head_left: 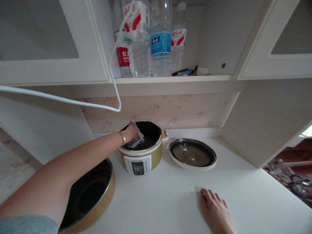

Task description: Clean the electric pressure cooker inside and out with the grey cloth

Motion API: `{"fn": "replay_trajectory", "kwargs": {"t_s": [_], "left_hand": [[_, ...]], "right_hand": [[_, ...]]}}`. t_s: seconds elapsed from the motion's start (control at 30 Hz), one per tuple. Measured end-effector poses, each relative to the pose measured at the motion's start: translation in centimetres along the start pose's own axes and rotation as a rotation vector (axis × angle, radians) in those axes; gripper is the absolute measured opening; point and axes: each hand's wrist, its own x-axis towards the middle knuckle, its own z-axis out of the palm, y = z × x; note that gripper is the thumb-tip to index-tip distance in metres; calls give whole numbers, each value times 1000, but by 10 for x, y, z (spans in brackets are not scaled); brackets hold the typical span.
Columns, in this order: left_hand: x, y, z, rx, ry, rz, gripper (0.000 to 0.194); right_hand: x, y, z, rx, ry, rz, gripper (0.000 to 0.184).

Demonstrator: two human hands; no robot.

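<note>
Taking the cooker [157,159] as the clock's centre, the lid [191,155] lies at 3 o'clock, just beside it, with the metal inner face turned up. The cooker stands upright and uncovered on the white surface [161,201], its black inside showing and its control panel [138,165] facing 6 o'clock.

The person's left arm comes in from 8 o'clock, and the left hand [131,132] is inside the cooker's mouth, near 9 o'clock of the rim. Its fingers are clamped on a crumpled grey and white cloth [136,140], which hangs down the inner side toward 7 o'clock of the mouth; whether it is fabric or paper I cannot tell. A bracelet [123,137] circles that wrist.

The right hand [215,209] rests palm down on the surface at 4 o'clock, well apart from the left, its fingers loosely bent and relaxed, nearest to the lid.

A wide dark pan [85,195] with a tan outer wall sits at 8 o'clock, partly behind the left forearm. Up at 12 o'clock, 4 clear bottles [161,61] stand on the cabinet shelf [214,78]. A white cable [97,106] bends across at 10 to 11 o'clock.
</note>
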Motion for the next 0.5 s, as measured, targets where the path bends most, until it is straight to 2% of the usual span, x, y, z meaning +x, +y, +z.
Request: {"fn": "replay_trajectory", "kwargs": {"t_s": [0.17, 0.27, 0.37, 0.43, 0.5], "left_hand": [[16, 13, 15, -102, -134, 169, 38], [24, 20, 17, -153, -310, 328, 35], [29, 23, 17, -103, -441, 398, 30], [29, 21, 15, -71, -424, 374, 27], [28, 16, 12, -18, -333, 299, 24]], "right_hand": [[2, 1, 3, -13, 2, 13, 32], [3, 0, 1, -32, 21, 9, 32], [2, -2, -2, -37, 35, 5, 32], [1, -3, -3, -36, 31, 4, 31], [1, -4, -4, -35, 30, 5, 31]]}}
